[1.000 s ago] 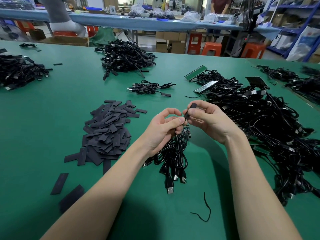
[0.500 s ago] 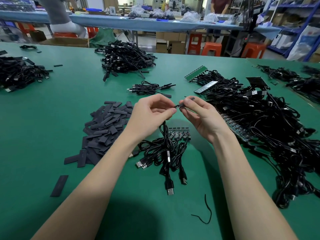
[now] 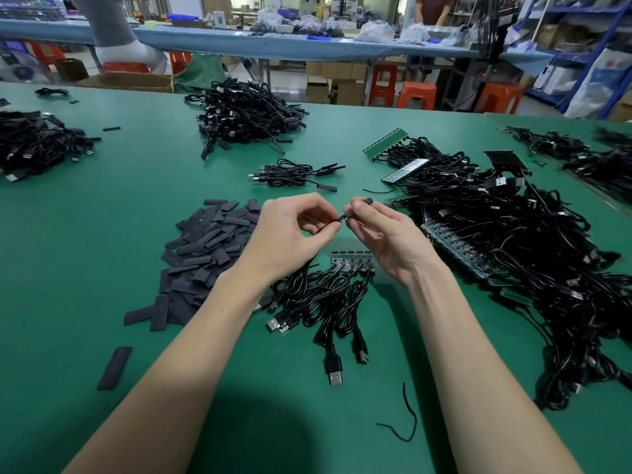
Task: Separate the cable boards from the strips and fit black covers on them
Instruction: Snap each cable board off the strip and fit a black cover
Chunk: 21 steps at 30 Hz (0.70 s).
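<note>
My left hand (image 3: 294, 230) pinches a thin black cable end between thumb and forefinger, above the table. My right hand (image 3: 383, 234) pinches a small black cover (image 3: 362, 202) whose top pokes out above the fingers; the fingertips of both hands almost meet. Below them lies a short green strip of boards (image 3: 352, 260) with a bundle of black USB cables (image 3: 325, 302) attached. A pile of flat black covers (image 3: 208, 248) lies to the left of my hands. The board inside the fingers is hidden.
A big heap of cables with green strips (image 3: 513, 254) fills the right side. A few finished cables (image 3: 294, 172) lie behind my hands, larger cable piles (image 3: 246, 114) farther back and at far left (image 3: 34, 142). A loose black thread (image 3: 407, 419) lies near the front.
Both hands have risen from the cable bundle, which now lies on the table. The left hand let the bundle go and now pinches one cable end against the cover in the right hand.
</note>
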Each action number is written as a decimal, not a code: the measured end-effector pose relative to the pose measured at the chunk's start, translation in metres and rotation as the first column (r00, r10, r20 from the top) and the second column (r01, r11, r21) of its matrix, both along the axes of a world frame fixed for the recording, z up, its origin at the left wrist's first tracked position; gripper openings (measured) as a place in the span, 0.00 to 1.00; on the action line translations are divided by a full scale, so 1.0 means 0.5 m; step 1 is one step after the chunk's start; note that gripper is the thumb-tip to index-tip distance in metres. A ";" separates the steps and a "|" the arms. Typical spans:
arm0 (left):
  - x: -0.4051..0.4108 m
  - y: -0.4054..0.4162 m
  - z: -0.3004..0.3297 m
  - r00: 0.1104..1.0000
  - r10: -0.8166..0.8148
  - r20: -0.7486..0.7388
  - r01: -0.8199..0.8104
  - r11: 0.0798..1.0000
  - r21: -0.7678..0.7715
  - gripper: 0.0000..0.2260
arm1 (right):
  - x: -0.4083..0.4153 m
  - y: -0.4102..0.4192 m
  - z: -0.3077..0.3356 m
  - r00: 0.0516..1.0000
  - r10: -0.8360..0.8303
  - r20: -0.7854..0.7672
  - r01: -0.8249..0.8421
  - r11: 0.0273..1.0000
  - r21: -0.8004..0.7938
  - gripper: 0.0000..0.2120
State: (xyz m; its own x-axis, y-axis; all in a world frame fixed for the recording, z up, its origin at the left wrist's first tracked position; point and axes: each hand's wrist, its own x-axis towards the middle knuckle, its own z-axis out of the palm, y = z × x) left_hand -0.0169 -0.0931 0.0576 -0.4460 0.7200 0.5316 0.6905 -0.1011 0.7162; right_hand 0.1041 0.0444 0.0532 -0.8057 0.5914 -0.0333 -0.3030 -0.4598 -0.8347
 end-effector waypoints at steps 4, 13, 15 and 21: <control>-0.001 0.000 -0.004 0.999 -0.002 0.041 0.001 1.000 0.022 0.04 | 0.003 0.004 0.005 0.999 0.036 0.008 -0.036 0.999 0.014 0.09; 0.001 -0.001 -0.004 0.999 0.014 -0.030 -0.013 0.999 0.036 0.05 | 0.008 0.008 0.007 0.997 0.068 0.031 -0.070 0.995 0.071 0.05; 0.006 0.000 -0.004 0.997 0.018 -0.074 -0.015 0.999 0.045 0.05 | 0.005 0.004 0.005 0.999 0.041 0.026 -0.042 0.998 0.050 0.05; 0.009 0.002 -0.008 0.992 0.051 -0.119 -0.044 0.997 0.061 0.04 | -0.007 -0.006 -0.001 1.000 0.005 0.017 -0.005 1.000 0.008 0.06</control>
State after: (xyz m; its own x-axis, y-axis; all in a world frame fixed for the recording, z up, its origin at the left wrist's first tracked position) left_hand -0.0125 -0.0923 0.0535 -0.4092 0.6658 0.6239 0.7766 -0.1049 0.6212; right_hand 0.1005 0.0415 0.0526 -0.8078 0.5879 -0.0425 -0.2865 -0.4547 -0.8433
